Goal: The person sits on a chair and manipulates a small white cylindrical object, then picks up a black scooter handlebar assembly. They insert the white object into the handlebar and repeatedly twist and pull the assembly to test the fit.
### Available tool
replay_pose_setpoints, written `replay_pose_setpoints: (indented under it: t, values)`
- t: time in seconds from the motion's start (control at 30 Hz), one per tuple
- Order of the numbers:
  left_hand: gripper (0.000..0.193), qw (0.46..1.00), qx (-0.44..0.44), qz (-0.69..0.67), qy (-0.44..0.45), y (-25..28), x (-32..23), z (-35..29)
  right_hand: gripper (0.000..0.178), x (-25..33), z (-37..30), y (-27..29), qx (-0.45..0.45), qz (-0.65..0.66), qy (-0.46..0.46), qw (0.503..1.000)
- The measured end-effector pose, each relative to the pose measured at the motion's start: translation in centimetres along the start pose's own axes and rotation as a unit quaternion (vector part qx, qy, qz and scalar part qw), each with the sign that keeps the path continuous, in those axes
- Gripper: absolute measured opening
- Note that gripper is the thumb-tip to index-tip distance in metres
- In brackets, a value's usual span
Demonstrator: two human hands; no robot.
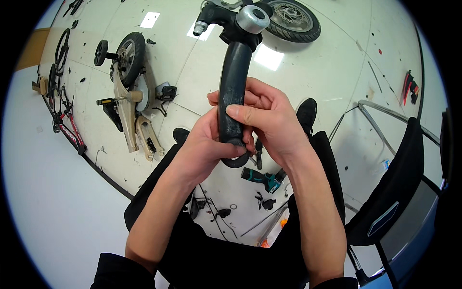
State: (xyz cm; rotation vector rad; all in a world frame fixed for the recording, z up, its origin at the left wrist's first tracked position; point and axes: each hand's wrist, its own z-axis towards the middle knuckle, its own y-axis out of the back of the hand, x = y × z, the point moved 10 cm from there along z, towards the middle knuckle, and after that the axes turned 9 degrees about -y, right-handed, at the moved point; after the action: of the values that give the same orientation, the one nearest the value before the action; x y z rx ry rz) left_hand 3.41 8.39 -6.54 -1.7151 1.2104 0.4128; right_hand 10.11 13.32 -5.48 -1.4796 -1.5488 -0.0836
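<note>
A black rubber handlebar grip [233, 91] points toward me, its surface scuffed with pale marks. At its far end sit a silver bell [252, 19] and a black brake lever mount [216, 17]. My left hand [207, 137] is closed around the lower end of the grip, its thumb pressing by the rounded, ring-like end [235, 161]. Higher up, my right hand [269, 111] grips from the right side, thumb lying on the rubber and fingers curled behind it. Fingers behind the grip are partly hidden.
A green-and-black cordless drill [262, 179] lies on the floor between my legs, among loose cables and small parts. To the left lies a beige frame [125, 108] with a wheel; another wheel [291, 20] lies ahead. A black-padded chair [390, 188] stands at my right.
</note>
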Motion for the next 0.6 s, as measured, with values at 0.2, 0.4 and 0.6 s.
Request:
replay_pose_setpoints:
  t: [0.2,0.4,0.6]
  values:
    - [0.045,0.997,-0.058,0.048,0.018,0.5,-0.1,0.0,0.036,0.4,0.2,-0.4,-0.026,0.044,0.05,0.997]
    - [0.054,0.999,0.024,0.015,0.045,-0.6,0.4,-0.1,0.044,0.1,0.1,0.9,-0.051,0.05,0.01,0.997]
    - [0.054,0.991,0.045,0.087,0.087,-1.3,1.5,-0.3,0.048,1.4,-0.8,3.1,-0.122,0.197,0.036,0.972]
